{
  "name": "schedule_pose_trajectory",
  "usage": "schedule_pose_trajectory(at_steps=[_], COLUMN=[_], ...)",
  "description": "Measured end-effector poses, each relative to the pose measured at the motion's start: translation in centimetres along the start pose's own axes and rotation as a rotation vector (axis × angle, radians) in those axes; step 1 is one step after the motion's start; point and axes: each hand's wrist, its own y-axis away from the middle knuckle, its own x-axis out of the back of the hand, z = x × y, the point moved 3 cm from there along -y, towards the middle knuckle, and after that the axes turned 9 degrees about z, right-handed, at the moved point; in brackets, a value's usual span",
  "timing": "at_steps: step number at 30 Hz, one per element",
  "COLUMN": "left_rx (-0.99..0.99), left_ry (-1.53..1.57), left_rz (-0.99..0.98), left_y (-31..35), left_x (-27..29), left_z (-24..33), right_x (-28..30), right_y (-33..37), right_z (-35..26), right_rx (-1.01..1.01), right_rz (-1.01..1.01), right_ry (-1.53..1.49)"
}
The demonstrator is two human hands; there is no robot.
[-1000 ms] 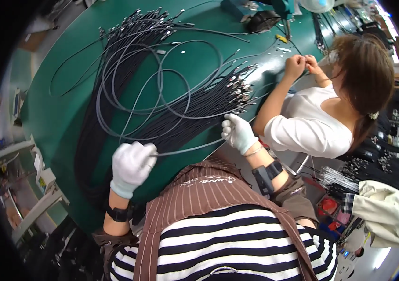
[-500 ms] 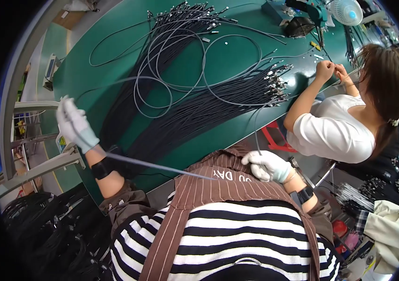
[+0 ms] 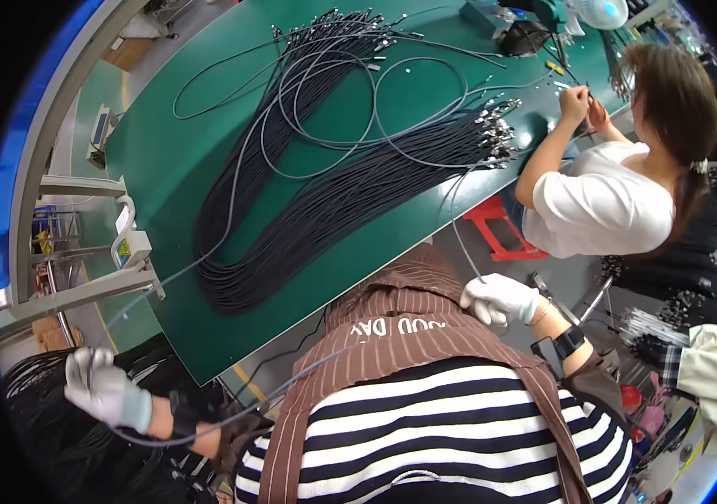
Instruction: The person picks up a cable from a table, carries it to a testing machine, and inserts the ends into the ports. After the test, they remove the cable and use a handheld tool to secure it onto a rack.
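Observation:
My left hand (image 3: 100, 388), in a white glove, is out to the lower left, beyond the table's edge, with its fingers curled round a thin grey cable (image 3: 175, 275). One run of this cable reaches the hand from the table; another sags from it across my forearm towards my apron. My right hand (image 3: 501, 301), also gloved, is closed on a grey cable in front of my apron. From its fingers the cable rises to the table's edge. Loose grey loops lie over a long bundle of black cables (image 3: 325, 189), folded into a U, with metal connectors (image 3: 497, 134) at its ends.
The green table (image 3: 152, 126) carries the bundle. A co-worker in a white top (image 3: 602, 202) sits at the right, hands together over the table. A red stool (image 3: 501, 227) stands below the table's edge. A grey metal frame (image 3: 81, 290) borders the left; more black cables hang below it.
My left hand has swung down and back from the table's left edge, drawing the grey cable with it. My right hand keeps its grip, a little farther right in view.

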Motion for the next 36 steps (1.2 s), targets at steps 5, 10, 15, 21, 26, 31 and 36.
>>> schedule_pose_trajectory(at_steps=[5, 10, 15, 21, 26, 31, 36], left_rx=[-0.025, 0.115, -0.056, -0.107, 0.092, 0.666, 0.906], left_ry=[0.19, 0.421, 0.626, 0.05, -0.346, -0.711, -0.25], left_rz=[-0.464, -0.894, -0.757, 0.418, 0.789, -0.408, -1.205], left_y=[6.6, 10.8, 17.4, 27.6, 25.5, 19.7, 30.5], left_x=[-6.6, -8.6, -3.0, 13.6, 14.7, -0.1, -25.5], left_z=[2.4, 6.2, 11.4, 15.7, 6.0, -9.1, -13.7], right_x=[-7.0, -15.7, -23.8, -19.1, -18.9, -13.4, -8.8], right_y=[-1.2, -10.9, -18.7, -25.1, -8.2, 1.9, 12.6], right_z=[-5.4, -9.1, -11.6, -17.7, -13.6, -4.7, 9.4], right_rx=[0.166, 0.529, 0.074, 0.405, 0.565, 0.717, 0.963], right_rz=[-0.212, -0.187, -0.146, -0.704, -0.075, 0.08, 0.574], right_ry=[0.446, 0.165, -0.545, -1.183, -0.015, 0.267, 0.628])
